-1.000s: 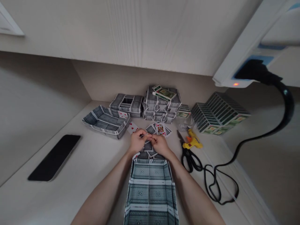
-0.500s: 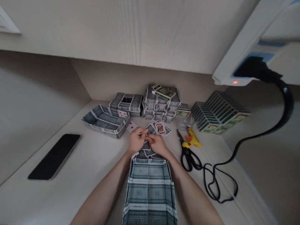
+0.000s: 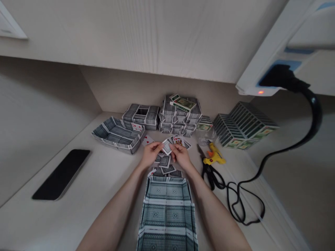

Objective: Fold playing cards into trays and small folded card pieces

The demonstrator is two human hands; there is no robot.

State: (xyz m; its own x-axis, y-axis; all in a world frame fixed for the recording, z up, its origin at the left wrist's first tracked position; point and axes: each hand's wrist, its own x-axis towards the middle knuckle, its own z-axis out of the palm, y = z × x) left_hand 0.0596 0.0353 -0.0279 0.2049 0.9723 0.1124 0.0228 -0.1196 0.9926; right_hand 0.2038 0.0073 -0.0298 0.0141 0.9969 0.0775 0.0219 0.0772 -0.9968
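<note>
A playing card point(image 3: 166, 146), its patterned back facing me, is held up between my two hands. My left hand point(image 3: 150, 153) pinches its left edge and my right hand point(image 3: 180, 154) its right edge. Below them several loose cards point(image 3: 164, 161) lie face down on the table. Just beyond my fingers is a face-up court card point(image 3: 178, 141) on more cards, and a red-pipped card point(image 3: 147, 140) lies by my left hand. Between my forearms stands a long open box made of cards point(image 3: 165, 209), its near end cut off by the frame.
An open card-built tray point(image 3: 117, 136) and card-built boxes point(image 3: 180, 115) stand at the back. Stacked card packs point(image 3: 243, 125), black-handled scissors point(image 3: 210, 172) and a yellow glue gun point(image 3: 215, 156) are right, with a black cord point(image 3: 277, 153). A phone point(image 3: 61, 174) lies left.
My hands have moved slightly apart, and the card between them now shows its back. More of the loose cards below has come into view.
</note>
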